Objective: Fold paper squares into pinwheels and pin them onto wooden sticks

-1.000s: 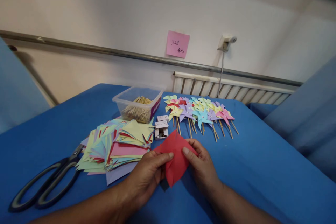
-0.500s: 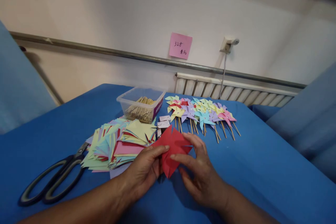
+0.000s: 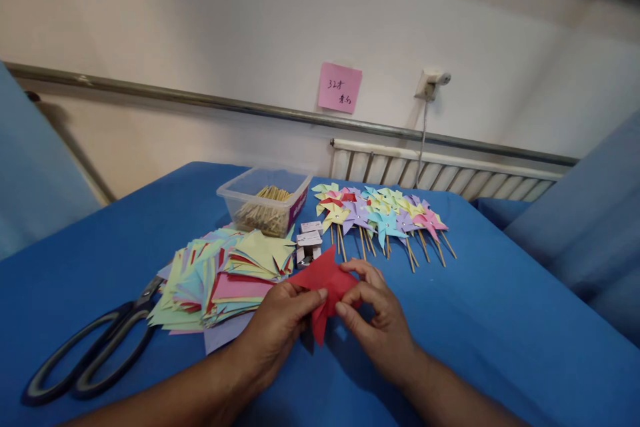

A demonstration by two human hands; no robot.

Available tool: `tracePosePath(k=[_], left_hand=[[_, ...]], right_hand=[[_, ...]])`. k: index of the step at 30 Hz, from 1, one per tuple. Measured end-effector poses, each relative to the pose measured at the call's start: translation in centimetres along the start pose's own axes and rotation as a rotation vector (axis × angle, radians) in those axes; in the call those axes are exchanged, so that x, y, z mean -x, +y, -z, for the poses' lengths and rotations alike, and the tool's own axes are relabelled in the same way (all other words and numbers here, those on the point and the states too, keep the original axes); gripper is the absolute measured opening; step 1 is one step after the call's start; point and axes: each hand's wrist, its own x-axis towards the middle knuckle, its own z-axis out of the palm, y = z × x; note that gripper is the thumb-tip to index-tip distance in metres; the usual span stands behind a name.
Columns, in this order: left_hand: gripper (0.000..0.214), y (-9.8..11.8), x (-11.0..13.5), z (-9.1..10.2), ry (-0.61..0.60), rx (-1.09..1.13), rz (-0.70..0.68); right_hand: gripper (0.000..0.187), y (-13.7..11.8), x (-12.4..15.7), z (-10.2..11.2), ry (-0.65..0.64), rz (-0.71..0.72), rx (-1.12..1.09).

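A red cut paper square (image 3: 323,278) is held just above the blue table (image 3: 500,320) between both hands. My left hand (image 3: 277,330) pinches its left side with thumb and fingers closed. My right hand (image 3: 377,320) pinches its right corner, folded in toward the middle. To the left lies a pile of cut coloured paper squares (image 3: 225,273). Behind the hands are small white boxes (image 3: 309,243).
A clear plastic tub of wooden sticks (image 3: 265,203) stands behind the paper pile. Several finished paper pinwheels on sticks (image 3: 380,217) lie at the back right. Large black-handled scissors (image 3: 90,347) lie at the front left. A pink note (image 3: 340,87) hangs on the wall.
The flat red square has been folded inward: my right hand has brought its corners toward the centre, so the paper looks smaller and bunched. Both hands stay in place.
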Motion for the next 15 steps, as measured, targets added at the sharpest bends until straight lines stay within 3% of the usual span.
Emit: tracePosePath(k=[5, 15], left_hand=[[0.021, -0.03, -0.02, -0.12, -0.008, -0.102, -0.006], [0.022, -0.08, -0.07, -0.31, -0.015, -0.163, -0.034]], right_hand=[[0.014, 0.22, -0.32, 0.09, 0.002, -0.131, -0.076], [0.013, 0.07, -0.29, 0.01, -0.032, -0.164, -0.065]])
